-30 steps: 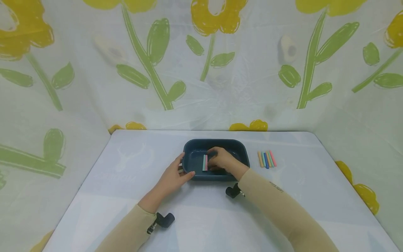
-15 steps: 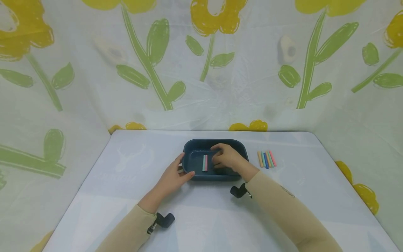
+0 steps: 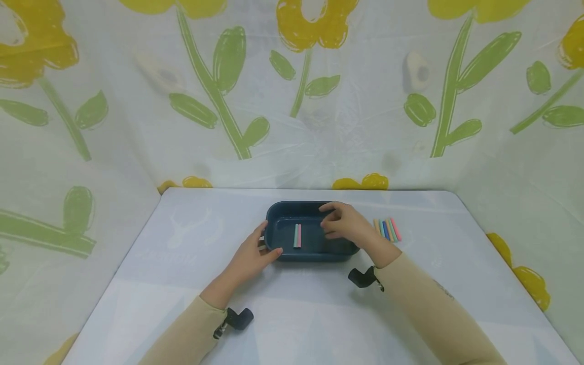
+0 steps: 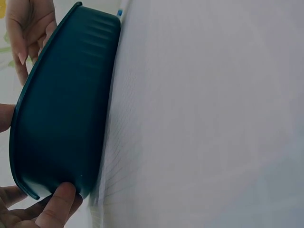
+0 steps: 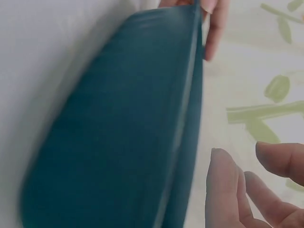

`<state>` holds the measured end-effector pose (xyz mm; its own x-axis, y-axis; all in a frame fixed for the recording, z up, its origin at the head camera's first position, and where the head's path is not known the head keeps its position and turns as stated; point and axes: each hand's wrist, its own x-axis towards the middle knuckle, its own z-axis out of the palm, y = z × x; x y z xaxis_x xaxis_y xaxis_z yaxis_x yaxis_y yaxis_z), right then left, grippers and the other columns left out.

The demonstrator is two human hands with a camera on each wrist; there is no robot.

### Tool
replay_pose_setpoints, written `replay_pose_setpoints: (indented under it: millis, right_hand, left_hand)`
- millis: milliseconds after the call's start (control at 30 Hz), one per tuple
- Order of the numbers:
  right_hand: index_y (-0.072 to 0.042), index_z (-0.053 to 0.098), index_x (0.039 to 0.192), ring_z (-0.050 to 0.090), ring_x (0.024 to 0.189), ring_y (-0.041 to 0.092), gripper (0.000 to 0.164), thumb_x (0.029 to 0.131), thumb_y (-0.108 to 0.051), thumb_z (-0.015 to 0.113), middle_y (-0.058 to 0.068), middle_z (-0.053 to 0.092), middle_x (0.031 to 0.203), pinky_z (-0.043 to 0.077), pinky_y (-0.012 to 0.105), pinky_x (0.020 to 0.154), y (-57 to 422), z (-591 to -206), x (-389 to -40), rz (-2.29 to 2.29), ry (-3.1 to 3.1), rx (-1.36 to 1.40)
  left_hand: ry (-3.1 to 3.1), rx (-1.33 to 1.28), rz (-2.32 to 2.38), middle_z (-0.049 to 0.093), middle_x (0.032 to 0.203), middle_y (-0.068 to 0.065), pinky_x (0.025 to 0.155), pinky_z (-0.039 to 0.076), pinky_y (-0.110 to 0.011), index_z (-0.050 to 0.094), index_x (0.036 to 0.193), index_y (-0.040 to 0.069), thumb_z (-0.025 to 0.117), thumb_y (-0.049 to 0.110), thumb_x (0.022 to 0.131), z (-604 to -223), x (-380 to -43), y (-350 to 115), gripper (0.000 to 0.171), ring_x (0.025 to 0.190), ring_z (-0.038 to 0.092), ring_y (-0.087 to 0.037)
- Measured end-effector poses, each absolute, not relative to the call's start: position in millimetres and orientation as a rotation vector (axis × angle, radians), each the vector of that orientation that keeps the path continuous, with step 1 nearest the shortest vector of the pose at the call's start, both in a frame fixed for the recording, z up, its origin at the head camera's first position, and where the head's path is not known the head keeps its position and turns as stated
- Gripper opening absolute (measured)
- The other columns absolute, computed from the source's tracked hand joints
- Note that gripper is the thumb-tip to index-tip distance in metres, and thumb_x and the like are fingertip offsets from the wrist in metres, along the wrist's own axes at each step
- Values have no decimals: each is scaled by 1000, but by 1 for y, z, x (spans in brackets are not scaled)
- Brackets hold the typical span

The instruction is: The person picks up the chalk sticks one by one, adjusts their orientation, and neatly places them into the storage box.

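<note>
A dark teal tray (image 3: 283,257) stands on the table, with its side wall filling much of both wrist views. My left hand (image 3: 248,256) grips its left end, thumb at the front rim and fingers along the left wall. Inside lie two chalk sticks (image 3: 297,236), one pale green and one pink, side by side. My right hand (image 3: 349,223) hovers over the tray's right end, fingers loosely bent and apart, holding nothing. To the right of the tray lies a row of several coloured chalk sticks (image 3: 390,229), partly hidden by the right hand.
The pale table (image 3: 292,314) extends around the tray. Behind it and at both sides hangs a flower-printed cloth (image 3: 347,137). Small black devices are strapped at the left wrist (image 3: 239,318) and the right wrist (image 3: 362,277).
My right hand has drawn away from the two chalk sticks in the tray, moving right and up to the tray's right end. The left hand and tray have stayed in place.
</note>
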<state>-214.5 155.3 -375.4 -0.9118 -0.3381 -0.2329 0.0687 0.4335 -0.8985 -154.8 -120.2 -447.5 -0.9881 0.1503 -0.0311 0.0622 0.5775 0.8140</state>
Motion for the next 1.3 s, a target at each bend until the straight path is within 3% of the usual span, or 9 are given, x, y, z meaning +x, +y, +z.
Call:
replay_pose_setpoints:
  millis: [200,333,600,933,1100,1300]
  right_hand:
    - [0,42,147,66,102,38,53,98,-5,62,21,60,113,58,45,89,175,-359,-204,-1514,2322,-245]
    - [0,41,147,65,107,34,53,98,-5,61,22,57,116,59,41,89,191,-349,-199,-1530,2346,-243]
    - [-3,40,148,62,111,41,56,98,-8,64,24,55,123,59,39,89,219,-346,-194,-1509,2408,-198]
    - [0,36,151,63,107,32,60,99,-12,64,27,53,125,59,34,87,262,-355,-193,-1498,2498,-168]
    - [2,35,150,61,111,38,57,100,-9,61,29,52,128,59,32,86,278,-371,-198,-1485,2556,-116]
    - [5,35,150,61,112,44,56,101,-7,59,31,52,128,58,39,90,293,-387,-206,-1437,2611,-56]
  left_hand:
    - [2699,191,1397,40,154,-18,103,50,-44,23,159,12,76,37,90,-449,-155,-120,91,129,55,-35]
    - [2695,198,1405,40,154,-18,104,50,-44,22,160,12,76,37,90,-448,-155,-120,92,129,54,-35]
    - [2695,186,1413,40,154,-19,103,50,-44,23,159,11,76,37,90,-448,-155,-121,91,129,55,-35]
    - [2683,185,1419,39,154,-19,103,50,-45,23,159,12,76,37,90,-447,-155,-120,91,129,54,-36]
    - [2685,187,1416,40,154,-19,103,50,-45,23,159,11,76,37,90,-447,-155,-121,91,129,55,-35]
    - [2686,174,1408,40,154,-19,103,50,-46,23,160,13,76,37,90,-447,-155,-121,91,129,55,-36]
